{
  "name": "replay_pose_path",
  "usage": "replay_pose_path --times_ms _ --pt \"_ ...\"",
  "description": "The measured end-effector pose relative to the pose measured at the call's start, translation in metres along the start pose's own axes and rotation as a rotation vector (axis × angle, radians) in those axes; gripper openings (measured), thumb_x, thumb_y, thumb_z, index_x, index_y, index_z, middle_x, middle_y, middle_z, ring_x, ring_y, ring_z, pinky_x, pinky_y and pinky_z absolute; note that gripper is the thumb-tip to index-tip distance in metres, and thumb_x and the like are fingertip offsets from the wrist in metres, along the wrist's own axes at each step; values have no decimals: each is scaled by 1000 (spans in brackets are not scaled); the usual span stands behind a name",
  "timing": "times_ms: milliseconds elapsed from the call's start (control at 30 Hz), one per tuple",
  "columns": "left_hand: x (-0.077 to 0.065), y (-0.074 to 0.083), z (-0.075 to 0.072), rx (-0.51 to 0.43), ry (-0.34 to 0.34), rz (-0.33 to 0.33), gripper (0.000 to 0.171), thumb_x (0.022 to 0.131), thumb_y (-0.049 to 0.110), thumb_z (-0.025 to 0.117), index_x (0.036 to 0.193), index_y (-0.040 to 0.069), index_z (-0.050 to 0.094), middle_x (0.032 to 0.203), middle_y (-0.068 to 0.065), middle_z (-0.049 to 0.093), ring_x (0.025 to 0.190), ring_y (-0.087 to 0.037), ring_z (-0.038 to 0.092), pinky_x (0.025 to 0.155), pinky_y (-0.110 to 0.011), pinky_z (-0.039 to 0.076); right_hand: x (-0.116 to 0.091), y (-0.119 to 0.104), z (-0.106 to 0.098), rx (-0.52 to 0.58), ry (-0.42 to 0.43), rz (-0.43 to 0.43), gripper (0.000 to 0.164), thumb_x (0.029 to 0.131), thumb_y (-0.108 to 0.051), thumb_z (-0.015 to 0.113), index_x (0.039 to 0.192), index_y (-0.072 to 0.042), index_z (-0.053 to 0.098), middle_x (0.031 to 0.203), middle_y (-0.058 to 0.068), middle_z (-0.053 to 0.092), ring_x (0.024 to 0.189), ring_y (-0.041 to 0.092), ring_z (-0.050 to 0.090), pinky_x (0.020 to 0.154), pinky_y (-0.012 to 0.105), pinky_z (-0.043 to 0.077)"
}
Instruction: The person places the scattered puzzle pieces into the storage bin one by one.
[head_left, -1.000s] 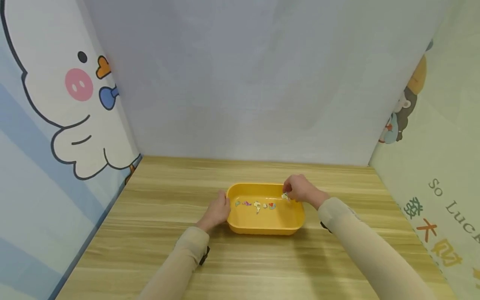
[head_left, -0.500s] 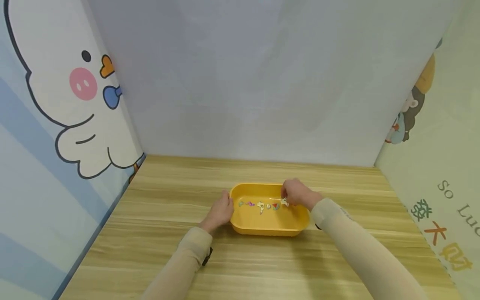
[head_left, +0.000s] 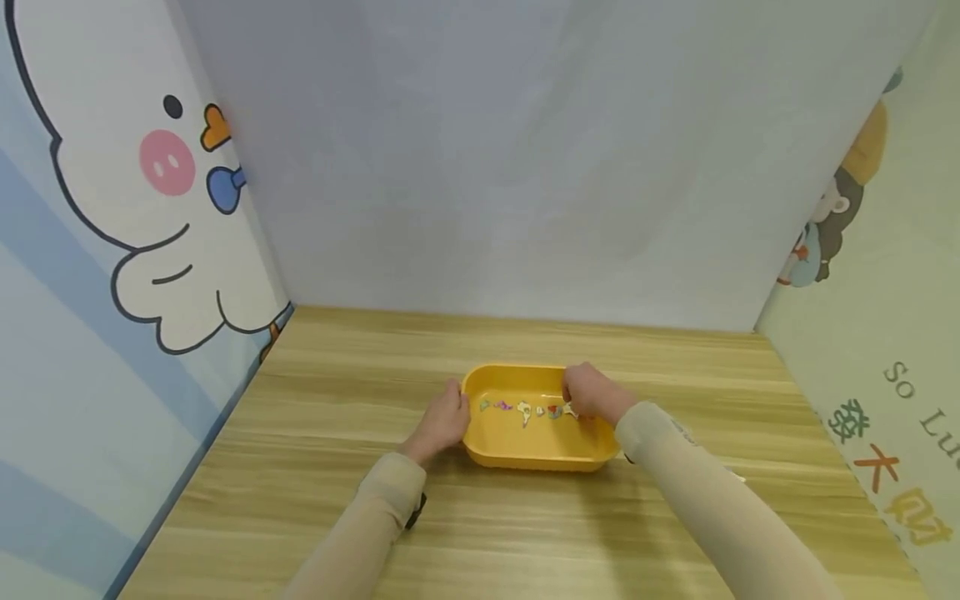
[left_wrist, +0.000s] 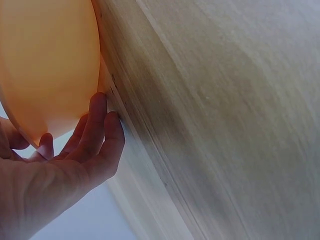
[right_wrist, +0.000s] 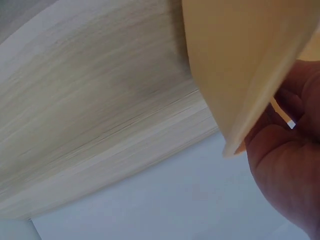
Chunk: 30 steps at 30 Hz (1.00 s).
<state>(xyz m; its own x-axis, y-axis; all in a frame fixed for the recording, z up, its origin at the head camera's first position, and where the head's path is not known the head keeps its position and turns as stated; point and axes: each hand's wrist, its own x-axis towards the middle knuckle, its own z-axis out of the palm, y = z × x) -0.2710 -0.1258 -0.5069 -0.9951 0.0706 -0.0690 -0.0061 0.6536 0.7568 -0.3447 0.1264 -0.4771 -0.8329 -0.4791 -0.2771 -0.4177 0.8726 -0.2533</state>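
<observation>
A yellow rectangular tray (head_left: pixel 536 462) with rounded corners stands on the wooden table. My left hand (head_left: pixel 441 423) holds its left end, with fingers (left_wrist: pixel 95 125) against the outer wall and the thumb at the rim. Inside, several small irregular pieces lie in a row, among them a greenish one (head_left: pixel 484 405), a pink-purple one (head_left: pixel 503 406), a cream one (head_left: pixel 524 413) and a red-and-blue one (head_left: pixel 555 412). Reaching over the right part of the tray, my right hand (head_left: pixel 594 392) pinches a small white piece (head_left: pixel 570 410) at the row's right end. Its fingertips are mostly hidden.
Wood-grain table surface (head_left: pixel 360 367) surrounds the tray. A grey-white cloth wall (head_left: pixel 487 208) rises behind, with printed panels on the left (head_left: pixel 90 333) and right (head_left: pixel 847 333). A small pale thing (head_left: pixel 738 477) shows beside the right sleeve.
My right hand has come down from near the back rim into the tray, bringing the white piece beside the red-and-blue one. The left hand keeps its hold on the tray.
</observation>
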Motion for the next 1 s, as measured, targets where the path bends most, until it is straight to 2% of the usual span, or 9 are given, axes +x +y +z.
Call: replay_pose_path --times_ms 233,500,700,867,1000 --pt "0 -1 -1 -4 -9 -20 15 103 14 34 108 2 42 77 -11 52 62 -19 54 54 -30 47 4 -2 7 -50 1 48 19 75 8 68 70 -7 59 74 6 52 76 23 49 64 33 46" --pt "1 -2 -1 2 0 1 23 103 13 34 119 -2 43 81 -11 54 67 -20 56 57 -31 48 2 -6 9 -71 -3 52 17 81 7 63 75 -6 54 73 6 52 75 23 49 67 36 45" --pt "3 0 1 7 -2 4 24 103 13 34 120 -2 42 81 -10 54 66 -19 56 57 -30 48 -1 -4 10 -72 15 53 17 81 9 60 78 -6 52 72 5 53 69 21 50 63 34 46" --pt "2 -1 2 -5 -15 9 22 103 12 34 118 -2 42 80 -11 53 65 -19 55 56 -30 48 -1 -2 10 -68 7 61 17 82 9 61 79 -5 53 75 6 52 71 20 49 64 34 45" --pt "4 -3 1 1 -16 6 22 104 13 33 116 -1 42 79 -10 52 64 -19 54 55 -30 47 -3 -5 3 -63 44 28 16 79 13 63 82 -2 58 75 6 52 72 21 49 64 34 46"
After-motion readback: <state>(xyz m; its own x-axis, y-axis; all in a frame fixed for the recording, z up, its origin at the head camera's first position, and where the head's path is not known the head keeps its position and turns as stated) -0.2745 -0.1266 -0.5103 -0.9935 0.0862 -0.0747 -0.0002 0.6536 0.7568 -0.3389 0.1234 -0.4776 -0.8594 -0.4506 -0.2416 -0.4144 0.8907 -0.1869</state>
